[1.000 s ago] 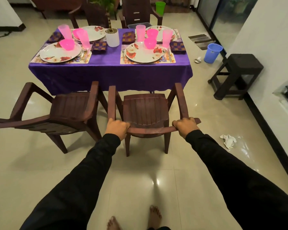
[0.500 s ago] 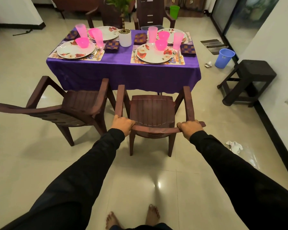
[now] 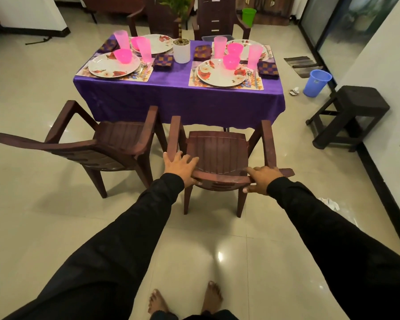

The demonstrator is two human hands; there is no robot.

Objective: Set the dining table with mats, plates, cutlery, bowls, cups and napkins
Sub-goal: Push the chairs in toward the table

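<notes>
The table [image 3: 178, 98], under a purple cloth, stands straight ahead of my fingers, beyond the chair [image 3: 217, 153] I am touching. On it, four floral plates lie on mats; the near-right plate [image 3: 221, 73] carries a pink bowl [image 3: 231, 61], with a pink cup [image 3: 254, 56] and a checked napkin [image 3: 268, 70] to its right. The near-left plate [image 3: 114, 65] also carries a pink bowl, with a cup and napkin beside it. Cutlery lies at the plate edges, too small to tell apart. My left hand [image 3: 179, 167] rests on the left end of the chair's top rail, fingers extended and relaxed over it, thumb below the rail. My right hand [image 3: 262, 179] lies on the right end of the rail, fingers loosened, index finger stretched along the rail. A second chair [image 3: 97, 144] stands just left of my left hand. A blue bucket [image 3: 316, 83] and a dark stool [image 3: 349, 114] sit far right of my right hand.
</notes>
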